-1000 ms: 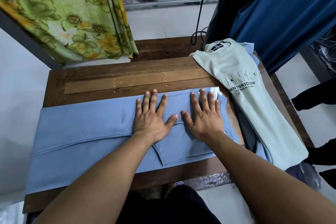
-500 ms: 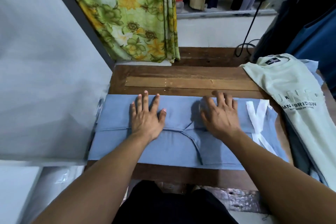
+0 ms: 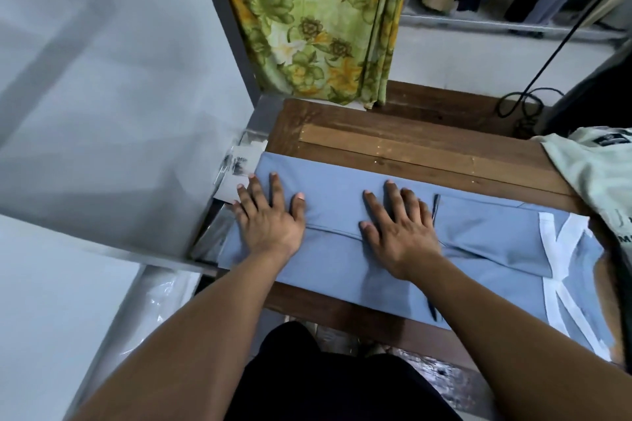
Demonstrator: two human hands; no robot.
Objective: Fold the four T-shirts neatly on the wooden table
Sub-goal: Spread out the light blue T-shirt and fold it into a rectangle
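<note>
A light blue T-shirt (image 3: 342,208) lies folded into a long strip across the wooden table (image 3: 403,143), with white lettering showing at its right end. My left hand (image 3: 270,215) presses flat on the strip near its left end, fingers spread. Further right, my right hand (image 3: 400,229) presses flat on the strip's middle, over a fold line. A pale green T-shirt (image 3: 595,174) with dark print lies at the table's right side, cut off by the frame edge.
A grey-white wall or panel (image 3: 102,113) stands close on the left. A green floral curtain (image 3: 325,20) hangs behind the table. A black cable (image 3: 523,102) coils at the back right. Clear plastic wrapping (image 3: 236,164) lies off the table's left edge.
Both hands have slid left along the blue strip, pressing it flat. The view has swung left, so the green shirt is now mostly out of frame.
</note>
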